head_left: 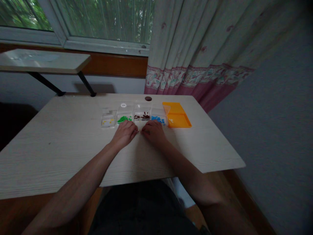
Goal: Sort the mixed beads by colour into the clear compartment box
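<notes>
My left hand and my right hand meet close together over the table, fingertips pinched and almost touching. Something tiny and pale seems to lie between them, too small to name. Just beyond stands a row of clear plastic boxes with raised lids. One box holds yellow and white pieces, another green pieces. Dark brown pieces fill the third, and blue pieces the one behind my right hand. At the row's right end an open orange box has a few small pale pieces in it.
The pale wooden table has a round cable hole near its back edge. A raised shelf on black legs stands at the back left. Behind the table hang curtains beside a window; a wall rises on the right.
</notes>
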Demonstrator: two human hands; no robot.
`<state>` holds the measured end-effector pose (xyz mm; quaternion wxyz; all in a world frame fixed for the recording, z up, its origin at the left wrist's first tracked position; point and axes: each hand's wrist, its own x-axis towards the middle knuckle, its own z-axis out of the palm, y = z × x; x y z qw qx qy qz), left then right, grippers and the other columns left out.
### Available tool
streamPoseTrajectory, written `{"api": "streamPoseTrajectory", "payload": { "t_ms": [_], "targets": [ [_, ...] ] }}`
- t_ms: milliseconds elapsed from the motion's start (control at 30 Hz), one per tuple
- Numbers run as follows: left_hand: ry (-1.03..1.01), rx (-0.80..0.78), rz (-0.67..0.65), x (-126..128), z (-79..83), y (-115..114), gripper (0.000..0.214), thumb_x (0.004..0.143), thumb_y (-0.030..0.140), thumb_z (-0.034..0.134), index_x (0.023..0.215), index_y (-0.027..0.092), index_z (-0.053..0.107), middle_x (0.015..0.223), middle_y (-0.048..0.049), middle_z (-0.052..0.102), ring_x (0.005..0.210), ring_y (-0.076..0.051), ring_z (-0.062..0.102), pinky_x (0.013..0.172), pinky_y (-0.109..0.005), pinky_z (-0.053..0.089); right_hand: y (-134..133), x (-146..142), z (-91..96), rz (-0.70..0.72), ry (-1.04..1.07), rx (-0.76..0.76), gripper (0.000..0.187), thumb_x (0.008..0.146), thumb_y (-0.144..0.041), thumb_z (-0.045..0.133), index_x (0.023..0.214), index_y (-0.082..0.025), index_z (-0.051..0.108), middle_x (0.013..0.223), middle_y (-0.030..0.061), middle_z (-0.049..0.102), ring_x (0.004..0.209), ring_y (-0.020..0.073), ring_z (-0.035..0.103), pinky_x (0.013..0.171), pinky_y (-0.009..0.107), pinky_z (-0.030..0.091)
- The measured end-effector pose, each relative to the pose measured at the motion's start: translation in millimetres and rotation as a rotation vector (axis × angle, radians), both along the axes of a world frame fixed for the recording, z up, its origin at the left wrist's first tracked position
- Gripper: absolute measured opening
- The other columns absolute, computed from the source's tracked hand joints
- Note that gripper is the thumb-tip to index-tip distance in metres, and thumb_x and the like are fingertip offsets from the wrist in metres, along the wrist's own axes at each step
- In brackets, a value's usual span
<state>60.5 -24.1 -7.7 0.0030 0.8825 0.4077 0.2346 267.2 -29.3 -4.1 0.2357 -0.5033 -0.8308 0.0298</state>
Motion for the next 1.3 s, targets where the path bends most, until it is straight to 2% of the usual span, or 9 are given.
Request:
{"api": "streamPoseTrajectory", "payload": {
  "t_ms": [133, 233, 400, 567, 667, 767, 933, 1133, 1300],
  "targets": [
    [-0.008, 0.013, 0.027, -2, -0.2, 1, 0.018, 0.097, 0.030, 0.049, 0.093, 0.018, 0.063, 0.096, -0.0094, 0.061, 0.095, -0.026, 0.050, 0.085, -0.041, 0.042, 4, 3, -0.8, -0.004, 0.037, 0.006, 0.008, 0.085, -0.027, 0.069, 0.089, -0.022, 0.075, 0.102, 0.0048, 0.068, 0.107, 0.0244, 0.054, 0.095, 0.038, 0.034],
    [-0.026, 0.037, 0.100, -10, 1.1, 5, 0.021, 0.097, 0.031, 0.047, 0.093, 0.018, 0.063, 0.093, -0.0098, 0.060, 0.095, -0.027, 0.050, 0.087, -0.042, 0.042, 10, 11, 0.1, -0.045, 0.081, 0.029, 0.008, 0.085, -0.026, 0.069, 0.089, -0.022, 0.074, 0.099, 0.0043, 0.069, 0.103, 0.0226, 0.055, 0.094, 0.036, 0.035],
    [-0.124, 0.092, 0.320, -42, 7.4, 18, 0.025, 0.096, 0.036, 0.047, 0.088, 0.018, 0.062, 0.092, -0.0105, 0.061, 0.096, -0.028, 0.051, 0.092, -0.045, 0.041, 19, 37, 7.6, -0.251, 0.150, 0.101, 0.012, 0.089, -0.030, 0.064, 0.088, -0.023, 0.074, 0.097, 0.0054, 0.067, 0.098, 0.0224, 0.053, 0.088, 0.035, 0.036],
    [-0.205, 0.130, 0.599, -78, 17.8, 23, 0.021, 0.093, 0.036, 0.050, 0.092, 0.019, 0.062, 0.099, -0.0132, 0.059, 0.103, -0.032, 0.048, 0.094, -0.049, 0.037, 23, 63, 13.6, -0.440, 0.145, 0.148, 0.020, 0.092, -0.032, 0.055, 0.092, -0.022, 0.072, 0.100, 0.0078, 0.066, 0.102, 0.0251, 0.051, 0.090, 0.038, 0.035],
    [-0.219, 0.061, 0.705, -91, 19.4, 22, 0.023, 0.092, 0.037, 0.051, 0.088, 0.018, 0.064, 0.098, -0.0145, 0.057, 0.107, -0.034, 0.045, 0.094, -0.052, 0.035, 26, 76, 13.7, -0.560, 0.159, 0.120, 0.024, 0.090, -0.032, 0.053, 0.094, -0.021, 0.073, 0.102, 0.0097, 0.065, 0.102, 0.0268, 0.050, 0.091, 0.040, 0.036],
    [-0.213, -0.008, 0.732, -97, 16.0, 23, 0.025, 0.089, 0.038, 0.053, 0.083, 0.018, 0.065, 0.094, -0.0146, 0.056, 0.107, -0.036, 0.045, 0.092, -0.054, 0.034, 29, 87, 12.5, -0.676, 0.162, 0.075, 0.025, 0.087, -0.034, 0.055, 0.092, -0.020, 0.075, 0.102, 0.0116, 0.066, 0.102, 0.0282, 0.051, 0.090, 0.042, 0.038],
    [-0.160, 0.029, 0.755, -102, 9.3, 27, 0.027, 0.088, 0.041, 0.053, 0.080, 0.019, 0.066, 0.088, -0.0120, 0.056, 0.099, -0.032, 0.048, 0.090, -0.052, 0.037, 28, 98, 12.4, -0.772, 0.144, 0.006, 0.026, 0.084, -0.037, 0.059, 0.088, -0.020, 0.077, 0.101, 0.0134, 0.066, 0.098, 0.0284, 0.051, 0.086, 0.042, 0.041],
    [-0.127, 0.017, 0.772, -105, 7.5, 29, 0.033, 0.089, 0.043, 0.051, 0.082, 0.016, 0.068, 0.090, -0.0142, 0.057, 0.100, -0.034, 0.049, 0.089, -0.051, 0.038, 27, 101, 13.6, -0.806, 0.107, -0.092, 0.027, 0.083, -0.040, 0.060, 0.090, -0.021, 0.079, 0.105, 0.0135, 0.067, 0.099, 0.0286, 0.052, 0.085, 0.043, 0.042],
    [-0.163, -0.022, 0.783, -107, 6.5, 30, 0.034, 0.088, 0.043, 0.051, 0.083, 0.015, 0.069, 0.092, -0.0152, 0.057, 0.102, -0.035, 0.048, 0.090, -0.052, 0.037, 26, 102, 12.9, -0.788, 0.097, -0.081, 0.031, 0.086, -0.039, 0.056, 0.087, -0.019, 0.079, 0.102, 0.0149, 0.068, 0.096, 0.0282, 0.052, 0.082, 0.042, 0.043]
  ]
}}
